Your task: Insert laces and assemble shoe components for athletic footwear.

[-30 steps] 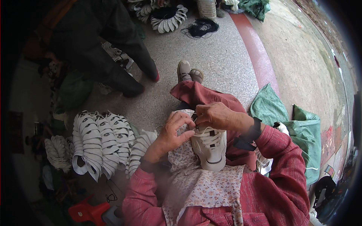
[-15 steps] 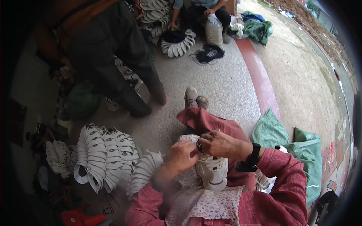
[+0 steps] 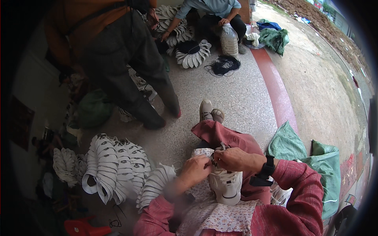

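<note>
A white lace-up shoe (image 3: 225, 188) rests on my lap, over a flowered apron, with its rounded heel end toward me. My left hand (image 3: 195, 170) is closed at the shoe's left edge, fingers bent and thumb tucked in. Across its upper opening lies my right hand (image 3: 233, 159), fingers pinched together near the lacing. A small greyish bit sticks up above the right fingertips, too small to name. What the right fingers grip is hidden by the hand itself. Both hands nearly meet over the shoe.
Stacks of white shoe uppers (image 3: 118, 169) stand on the floor to my left. Green sacks (image 3: 325, 173) lie at my right. Ahead, a standing person (image 3: 130, 67) and a seated person (image 3: 212, 11) are near more uppers, a clear plastic jug (image 3: 229, 39) and black cords (image 3: 224, 65). A red stool (image 3: 84, 227) is lower left.
The whole view has shifted, so things appear lower and slightly to the right. My right hand has turned a little over the shoe; the left stays at its edge.
</note>
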The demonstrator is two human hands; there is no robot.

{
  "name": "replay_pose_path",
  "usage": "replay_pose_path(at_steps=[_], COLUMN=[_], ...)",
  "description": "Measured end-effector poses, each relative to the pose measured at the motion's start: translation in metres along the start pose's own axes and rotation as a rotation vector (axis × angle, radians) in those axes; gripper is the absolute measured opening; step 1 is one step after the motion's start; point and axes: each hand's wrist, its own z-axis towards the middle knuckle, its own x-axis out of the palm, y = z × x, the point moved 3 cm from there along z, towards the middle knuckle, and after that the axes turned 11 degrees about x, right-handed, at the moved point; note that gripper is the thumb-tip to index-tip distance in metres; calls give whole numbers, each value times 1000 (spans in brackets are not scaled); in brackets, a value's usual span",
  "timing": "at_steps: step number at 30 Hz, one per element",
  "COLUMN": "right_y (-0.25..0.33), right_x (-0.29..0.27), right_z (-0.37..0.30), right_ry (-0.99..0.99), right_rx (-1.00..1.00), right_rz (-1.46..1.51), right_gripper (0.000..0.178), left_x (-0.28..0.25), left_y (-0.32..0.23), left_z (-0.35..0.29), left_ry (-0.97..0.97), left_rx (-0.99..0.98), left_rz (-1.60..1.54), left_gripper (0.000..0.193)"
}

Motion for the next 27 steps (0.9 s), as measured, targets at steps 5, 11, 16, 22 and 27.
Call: replay_pose_path(at_steps=[5,11,16,22,27], right_y=[-15,-9,-13,-29,-9], right_x=[0,-3,1,1,-17], right_z=[4,-5,-1,1,-13], right_ry=[-70,-84,29,213,-45], right_rx=[-144,-40,129,217,117], right_rz=[4,-1,59,533,94], right_gripper=[13,21,26,30,25], left_x=[9,35,35,34,30], left_y=[10,34,29,29,27], left_z=[7,3,3,1,3], left_ry=[123,137,159,188,196], left_rx=[-332,-440,-435,-450,-463], left_rz=[-330,-657,-779,-870,-915], left_gripper=[22,22,21,20,19])
